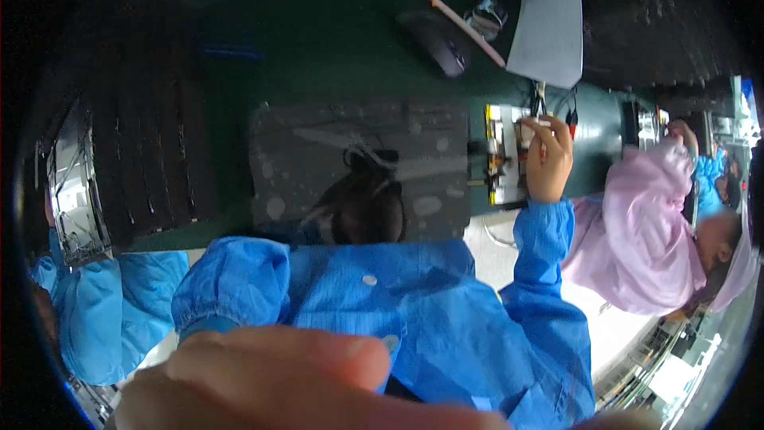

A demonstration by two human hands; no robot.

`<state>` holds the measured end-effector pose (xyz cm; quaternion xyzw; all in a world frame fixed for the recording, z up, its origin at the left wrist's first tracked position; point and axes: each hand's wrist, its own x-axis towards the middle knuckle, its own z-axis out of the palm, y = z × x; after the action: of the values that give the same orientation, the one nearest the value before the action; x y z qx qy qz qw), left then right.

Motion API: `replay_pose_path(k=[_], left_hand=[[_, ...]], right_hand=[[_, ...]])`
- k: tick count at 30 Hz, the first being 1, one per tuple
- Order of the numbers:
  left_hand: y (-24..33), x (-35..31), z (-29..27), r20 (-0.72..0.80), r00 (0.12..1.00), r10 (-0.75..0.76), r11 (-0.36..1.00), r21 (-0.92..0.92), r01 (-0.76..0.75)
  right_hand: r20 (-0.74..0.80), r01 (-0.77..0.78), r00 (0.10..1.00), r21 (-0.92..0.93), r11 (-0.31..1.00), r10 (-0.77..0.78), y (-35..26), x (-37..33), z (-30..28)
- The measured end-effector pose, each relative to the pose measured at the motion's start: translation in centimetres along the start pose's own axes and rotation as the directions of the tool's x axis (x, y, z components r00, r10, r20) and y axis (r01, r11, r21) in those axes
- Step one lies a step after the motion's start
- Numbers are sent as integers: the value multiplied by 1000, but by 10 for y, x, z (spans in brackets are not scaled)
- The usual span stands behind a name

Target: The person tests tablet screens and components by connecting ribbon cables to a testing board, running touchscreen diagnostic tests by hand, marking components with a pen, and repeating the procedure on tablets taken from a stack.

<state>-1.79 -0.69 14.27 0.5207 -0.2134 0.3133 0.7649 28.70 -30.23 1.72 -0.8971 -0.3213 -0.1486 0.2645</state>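
Step, prob.: R hand [549,161] busy at white, yellow-edged strip-shaped assembly [508,137], on green counter [334,48], right of glossy black rectangular panel [358,175]. R grip: can't tell; L hand [263,374] blurred, ditto. Next calls for precise touch.

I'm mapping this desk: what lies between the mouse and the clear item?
In the head view, a pink pen-like stick lies between the mouse and clear item.

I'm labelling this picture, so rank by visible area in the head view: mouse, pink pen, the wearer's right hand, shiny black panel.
1. Shiny black panel
2. Right hand and mouse: too alike to rank
3. Pink pen
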Motion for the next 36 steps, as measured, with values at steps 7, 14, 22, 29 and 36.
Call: replay_pose_path(k=[7,14,22,29,36], left_hand=[[21,-35,-35,-69,988,135,984,124,-126],[56,-50,-24,-232,970,70,982,186,-27],[-67,1,-39,-315,916,-250,873,336,354],[-80,-38,-40,-520,833,-188,156,822,548],[-101,-45,-32,-651,722,-234,418,603,679]], right_hand=[[0,-19,1000,-38,999,19,-8,-3,4],[20,30,999,-56,998,-29,-1,11,3],[39,-74,996,-61,995,76,4,2,5],[53,-44,998,-37,998,46,-6,6,2],[54,-123,991,18,992,122,-5,8,4]])
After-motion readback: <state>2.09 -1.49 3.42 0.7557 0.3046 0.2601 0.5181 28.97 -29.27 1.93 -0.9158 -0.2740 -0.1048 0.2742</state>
